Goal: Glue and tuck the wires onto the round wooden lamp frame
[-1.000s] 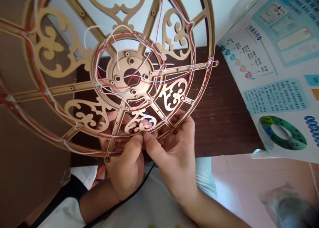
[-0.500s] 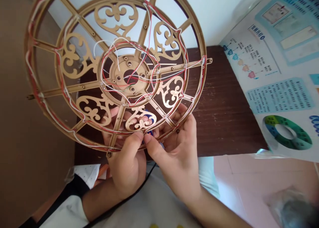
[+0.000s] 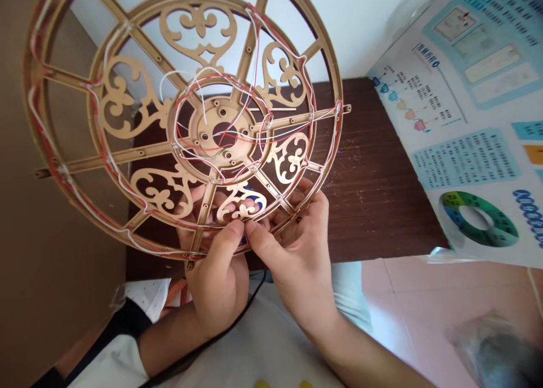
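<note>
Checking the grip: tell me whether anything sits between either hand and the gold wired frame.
Nothing visible does. The left hand and right hand both grip the gold frame directly at its lower rim, thumbs in front, fingers behind. A small blue object shows among those fingers, unidentifiable.

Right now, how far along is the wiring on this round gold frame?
Done: red and white wires already run round the outer rim, the inner ring and the hub of the gold frame. In hand: left hand and right hand grip the lower rim, thumbs pinching together just below the scroll piece. Left, probably: loose white wire ends above the hub look unfastened.
</note>
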The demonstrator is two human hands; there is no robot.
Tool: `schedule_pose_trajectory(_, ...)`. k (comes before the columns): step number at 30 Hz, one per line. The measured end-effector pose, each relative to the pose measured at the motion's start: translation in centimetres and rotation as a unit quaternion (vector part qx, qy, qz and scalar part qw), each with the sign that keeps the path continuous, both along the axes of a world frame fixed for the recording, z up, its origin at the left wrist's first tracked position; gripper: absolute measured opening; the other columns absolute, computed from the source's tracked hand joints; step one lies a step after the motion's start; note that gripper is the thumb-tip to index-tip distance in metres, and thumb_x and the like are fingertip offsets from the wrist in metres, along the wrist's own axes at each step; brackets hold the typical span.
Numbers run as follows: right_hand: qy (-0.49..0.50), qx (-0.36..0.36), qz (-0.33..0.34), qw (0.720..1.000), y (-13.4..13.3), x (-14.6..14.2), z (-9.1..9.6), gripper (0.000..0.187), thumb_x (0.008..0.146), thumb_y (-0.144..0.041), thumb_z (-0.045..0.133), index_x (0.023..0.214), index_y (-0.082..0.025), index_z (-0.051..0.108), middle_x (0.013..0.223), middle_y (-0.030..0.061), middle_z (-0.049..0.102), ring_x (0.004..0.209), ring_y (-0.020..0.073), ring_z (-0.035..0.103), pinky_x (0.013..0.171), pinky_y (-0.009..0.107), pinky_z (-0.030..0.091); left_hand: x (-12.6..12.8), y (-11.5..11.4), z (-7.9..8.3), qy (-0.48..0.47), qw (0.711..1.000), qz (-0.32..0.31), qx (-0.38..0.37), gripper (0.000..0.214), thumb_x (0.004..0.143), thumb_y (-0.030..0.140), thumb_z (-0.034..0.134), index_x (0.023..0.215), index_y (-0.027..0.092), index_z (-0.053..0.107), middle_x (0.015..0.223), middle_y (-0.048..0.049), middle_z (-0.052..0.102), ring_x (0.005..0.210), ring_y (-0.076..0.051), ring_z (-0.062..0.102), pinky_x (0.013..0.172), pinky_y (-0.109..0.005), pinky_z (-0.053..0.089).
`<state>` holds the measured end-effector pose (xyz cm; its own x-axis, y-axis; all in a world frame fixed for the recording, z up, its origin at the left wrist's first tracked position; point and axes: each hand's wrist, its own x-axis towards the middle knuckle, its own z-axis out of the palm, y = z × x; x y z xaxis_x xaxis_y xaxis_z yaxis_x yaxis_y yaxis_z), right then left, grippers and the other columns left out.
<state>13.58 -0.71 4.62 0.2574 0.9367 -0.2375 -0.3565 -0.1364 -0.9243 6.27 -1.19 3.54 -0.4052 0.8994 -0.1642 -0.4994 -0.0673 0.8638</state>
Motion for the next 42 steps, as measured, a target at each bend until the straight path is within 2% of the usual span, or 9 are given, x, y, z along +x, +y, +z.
schedule_pose_trajectory(5,0.009,-0.001,-0.004,1.000,0.0,-0.1,0.1,0.064,0.076,-0.023,0.083,0.125,-0.032,0.044,0.120,0.0018,0.069,0.097,0.0195,0.073,0.082,0.035,0.065,-0.3,-0.1,-0.1,0.021,1.000,-0.016,-0.016,0.046,0.089,0.009,0.069,0.123,0.039,0.066,0.140,0.0037,0.073,0.145,-0.028,0.061,0.112,-0.047,0.062)
schedule_pose_trajectory(10,0.020,0.005,0.003,1.000,-0.1,0.3,0.1,0.064,0.076,-0.022,0.086,0.124,-0.032,0.045,0.120,0.0019,0.069,0.100,0.0205,0.075,0.085,0.036,0.066,-0.1,-0.2,-0.1,0.015,1.000,-0.012,-0.016,0.052,0.089,0.008,0.066,0.129,0.042,0.064,0.144,0.0075,0.070,0.146,-0.026,0.060,0.110,-0.042,0.063)
schedule_pose_trajectory(14,0.032,0.019,0.020,0.999,-0.7,0.7,0.5,0.056,0.084,-0.026,0.084,0.125,-0.032,0.047,0.125,0.0028,0.070,0.103,0.0197,0.075,0.081,0.033,0.067,0.1,-0.2,0.8,-0.011,1.000,0.002,-0.027,0.062,0.085,0.006,0.065,0.137,0.040,0.062,0.145,0.0037,0.069,0.144,-0.027,0.060,0.112,-0.041,0.061)
schedule_pose_trajectory(19,0.044,0.033,0.007,0.998,-1.2,0.7,0.9,0.047,0.091,-0.025,0.079,0.127,-0.032,0.050,0.125,0.0014,0.071,0.110,0.0192,0.075,0.093,0.035,0.067,0.2,-0.3,1.7,-0.036,0.999,0.003,-0.031,0.068,0.082,0.006,0.068,0.142,0.037,0.061,0.145,0.0023,0.069,0.149,-0.028,0.055,0.120,-0.042,0.055)
schedule_pose_trajectory(29,0.061,0.037,-0.011,0.997,-1.2,0.5,0.5,0.045,0.091,-0.022,0.080,0.126,-0.032,0.052,0.125,-0.0002,0.071,0.107,0.0162,0.075,0.093,0.032,0.066,0.3,-0.5,1.2,-0.036,0.999,0.000,-0.018,0.063,0.084,0.005,0.068,0.137,0.039,0.066,0.154,0.0056,0.065,0.154,-0.027,0.051,0.127,-0.042,0.048)
schedule_pose_trajectory(36,0.051,0.047,-0.013,0.998,-1.1,0.4,0.6,0.039,0.091,-0.019,0.077,0.120,-0.031,0.053,0.119,-0.0026,0.072,0.107,0.0138,0.074,0.093,0.030,0.065,0.4,-0.6,1.2,-0.033,0.999,0.019,-0.033,0.062,0.081,0.006,0.071,0.134,0.037,0.068,0.151,0.0057,0.066,0.152,-0.027,0.053,0.121,-0.039,0.055)
schedule_pose_trajectory(42,0.054,0.035,-0.013,0.998,-0.7,0.4,0.2,0.036,0.091,-0.018,0.076,0.115,-0.031,0.053,0.114,-0.0039,0.071,0.104,0.0137,0.073,0.093,0.030,0.064,0.3,-0.4,0.4,-0.018,0.999,0.024,-0.014,0.065,0.084,0.005,0.070,0.139,0.040,0.064,0.150,0.0056,0.068,0.146,-0.025,0.060,0.120,-0.040,0.056)
